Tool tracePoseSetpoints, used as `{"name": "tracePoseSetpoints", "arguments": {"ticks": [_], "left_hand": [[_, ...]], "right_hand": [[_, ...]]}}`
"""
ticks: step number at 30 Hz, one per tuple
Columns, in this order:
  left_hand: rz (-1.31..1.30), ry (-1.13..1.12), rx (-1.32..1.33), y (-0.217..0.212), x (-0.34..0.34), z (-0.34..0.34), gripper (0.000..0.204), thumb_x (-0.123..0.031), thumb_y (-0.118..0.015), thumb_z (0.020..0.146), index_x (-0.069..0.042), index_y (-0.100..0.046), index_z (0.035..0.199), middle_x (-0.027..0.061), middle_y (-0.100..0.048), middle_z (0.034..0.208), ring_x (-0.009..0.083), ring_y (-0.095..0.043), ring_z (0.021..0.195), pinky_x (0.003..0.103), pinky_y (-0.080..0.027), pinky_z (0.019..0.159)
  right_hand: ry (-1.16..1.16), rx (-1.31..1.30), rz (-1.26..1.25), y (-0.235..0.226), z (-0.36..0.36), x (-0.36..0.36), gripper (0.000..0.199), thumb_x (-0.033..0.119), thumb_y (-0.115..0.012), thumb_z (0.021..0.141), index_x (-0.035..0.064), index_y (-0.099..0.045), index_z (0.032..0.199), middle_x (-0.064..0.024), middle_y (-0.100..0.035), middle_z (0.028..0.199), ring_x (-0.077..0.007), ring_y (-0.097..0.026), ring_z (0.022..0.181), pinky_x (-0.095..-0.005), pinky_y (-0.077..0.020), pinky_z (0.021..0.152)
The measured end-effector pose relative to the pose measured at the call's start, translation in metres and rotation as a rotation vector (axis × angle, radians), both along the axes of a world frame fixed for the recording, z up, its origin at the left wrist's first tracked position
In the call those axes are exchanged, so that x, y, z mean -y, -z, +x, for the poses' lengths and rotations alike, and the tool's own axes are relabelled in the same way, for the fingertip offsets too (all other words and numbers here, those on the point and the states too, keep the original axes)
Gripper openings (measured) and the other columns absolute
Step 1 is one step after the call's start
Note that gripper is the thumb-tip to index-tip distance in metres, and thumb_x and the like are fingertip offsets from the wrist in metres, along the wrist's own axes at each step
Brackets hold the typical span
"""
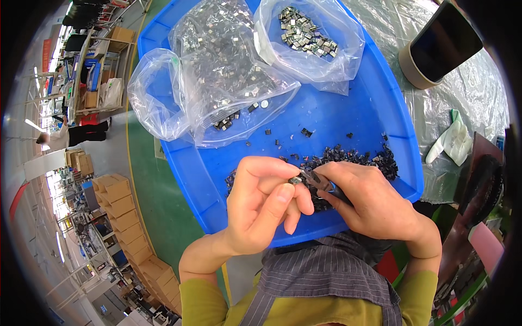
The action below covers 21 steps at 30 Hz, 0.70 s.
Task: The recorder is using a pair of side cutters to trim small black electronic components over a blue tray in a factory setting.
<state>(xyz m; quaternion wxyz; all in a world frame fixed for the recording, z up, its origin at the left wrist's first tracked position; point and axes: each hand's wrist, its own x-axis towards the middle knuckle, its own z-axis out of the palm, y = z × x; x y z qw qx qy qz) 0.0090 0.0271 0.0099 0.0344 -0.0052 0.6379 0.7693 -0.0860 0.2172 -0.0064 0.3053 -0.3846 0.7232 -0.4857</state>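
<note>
Your left hand (262, 205) pinches a small part (295, 180), seemingly steadying it for the pliers (321, 182) your right hand (372, 198) grips.

From the person's head, one wide fisheye view looks down at close range onto the left hand (260, 211), right hand (375, 202) and blue tray (331, 114)

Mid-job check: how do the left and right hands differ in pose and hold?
The left hand pinches a small part at its fingertips; the right hand wraps around pliers.
The left hand shows its thumb and curled fingertips; the right hand mostly shows its back.
Both are bare, above the blue tray.
</note>
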Motion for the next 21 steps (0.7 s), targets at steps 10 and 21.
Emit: {"name": "tracePoseSetpoints", "arguments": {"ticks": [10, 21], "left_hand": [[-0.09, 0.141, 0.011, -0.006, 0.008, -0.007, 0.033, -0.01, -0.043, 0.101, 0.003, -0.035, 0.13, 0.0115, -0.06, 0.071, 0.0053, -0.039, 0.048, 0.019, -0.034, 0.046], [-0.148, 0.204, 0.088, -0.013, 0.014, -0.012, 0.038, -0.006, -0.043, 0.1, 0.002, -0.036, 0.136, 0.0035, -0.052, 0.07, 0.0061, -0.043, 0.059, 0.02, -0.034, 0.055]], "right_hand": [[-0.177, 0.314, -0.041, -0.009, -0.006, -0.002, 0.021, 0.009, -0.059, 0.091, -0.0005, -0.052, 0.108, -0.0246, -0.063, 0.085, -0.0442, -0.062, 0.083, -0.049, -0.0475, 0.07], [-0.24, 0.342, -0.074, -0.007, -0.007, -0.002, 0.02, 0.014, -0.057, 0.094, -0.0002, -0.051, 0.108, -0.0234, -0.065, 0.09, -0.0435, -0.062, 0.088, -0.048, -0.0473, 0.073]]}}
